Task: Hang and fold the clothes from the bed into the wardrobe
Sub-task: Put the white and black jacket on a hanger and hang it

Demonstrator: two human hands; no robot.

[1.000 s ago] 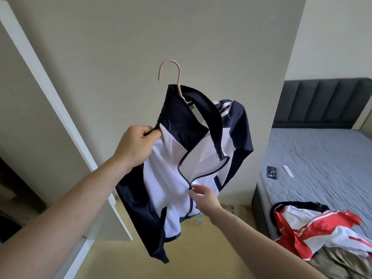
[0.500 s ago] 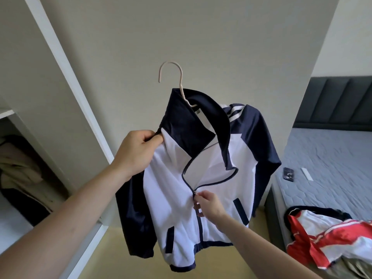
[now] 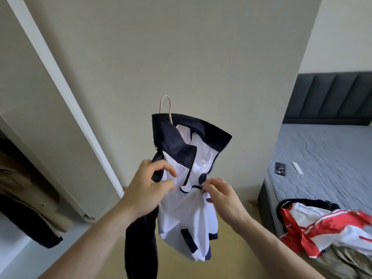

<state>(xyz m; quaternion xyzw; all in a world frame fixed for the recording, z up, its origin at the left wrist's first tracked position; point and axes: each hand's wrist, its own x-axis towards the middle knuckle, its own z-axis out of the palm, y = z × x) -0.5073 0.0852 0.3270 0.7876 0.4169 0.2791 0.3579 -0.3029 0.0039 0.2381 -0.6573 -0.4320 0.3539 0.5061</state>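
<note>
Head view: one jacket [image 3: 181, 208] is on its hanger [image 3: 166, 105], not yet in the wardrobe [image 3: 30, 198].
More clothes [image 3: 322, 228] wait on the bed [image 3: 322, 158] at right. The left hand [image 3: 147, 190] grips the jacket's shoulder; the right hand [image 3: 219, 194] fingers pinch the zipper pull, mid-scene.

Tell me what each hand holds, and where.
Left hand grips the navy-and-white zip jacket at its shoulder; right hand pinches its zipper pull.

Head-worn view, forward and down
</note>
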